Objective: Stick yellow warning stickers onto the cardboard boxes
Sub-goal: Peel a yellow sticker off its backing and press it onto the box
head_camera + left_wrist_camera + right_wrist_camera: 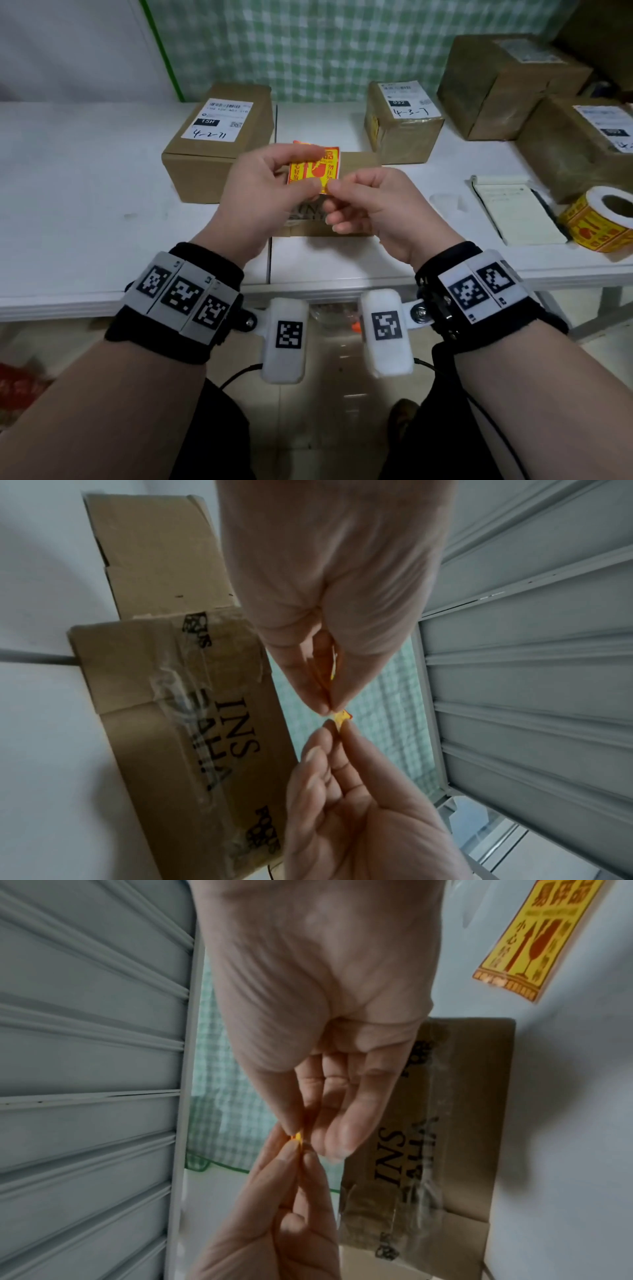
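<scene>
Fingertips point(320, 707) of the left hand point(263, 195) pinch the yellow warning sticker point(313, 168) flat, while the right hand point(370, 205) pinches its lower corner (above the taped cardboard box point(178, 704) near the table's point(85, 192) front edge). Sticker roll point(601, 219) sits toward the right edge.

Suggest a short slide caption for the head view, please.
Both hands peel a yellow sticker above a taped box.
</scene>
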Demonstrator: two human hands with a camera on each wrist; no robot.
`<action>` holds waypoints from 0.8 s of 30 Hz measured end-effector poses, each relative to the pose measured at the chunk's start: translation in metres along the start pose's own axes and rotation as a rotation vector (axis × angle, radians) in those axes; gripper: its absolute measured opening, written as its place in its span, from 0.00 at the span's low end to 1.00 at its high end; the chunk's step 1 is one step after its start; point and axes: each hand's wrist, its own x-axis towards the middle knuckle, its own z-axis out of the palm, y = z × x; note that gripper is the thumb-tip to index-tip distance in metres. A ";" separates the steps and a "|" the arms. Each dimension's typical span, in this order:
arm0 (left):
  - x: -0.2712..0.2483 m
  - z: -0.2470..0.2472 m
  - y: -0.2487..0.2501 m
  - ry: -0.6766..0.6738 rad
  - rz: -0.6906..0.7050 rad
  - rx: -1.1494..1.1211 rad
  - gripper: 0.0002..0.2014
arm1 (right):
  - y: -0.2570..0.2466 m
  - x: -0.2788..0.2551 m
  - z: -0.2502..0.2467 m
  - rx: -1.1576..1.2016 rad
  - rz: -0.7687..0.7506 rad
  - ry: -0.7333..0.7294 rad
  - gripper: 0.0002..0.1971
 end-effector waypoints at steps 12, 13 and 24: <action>-0.002 -0.002 -0.002 0.076 0.012 -0.050 0.17 | -0.002 -0.006 0.003 0.010 -0.036 0.027 0.06; -0.003 -0.001 -0.002 0.072 0.010 -0.052 0.17 | -0.002 -0.006 0.003 0.008 -0.036 0.030 0.06; -0.005 0.001 0.000 0.072 0.015 -0.023 0.17 | -0.003 -0.008 0.003 -0.011 -0.031 0.028 0.06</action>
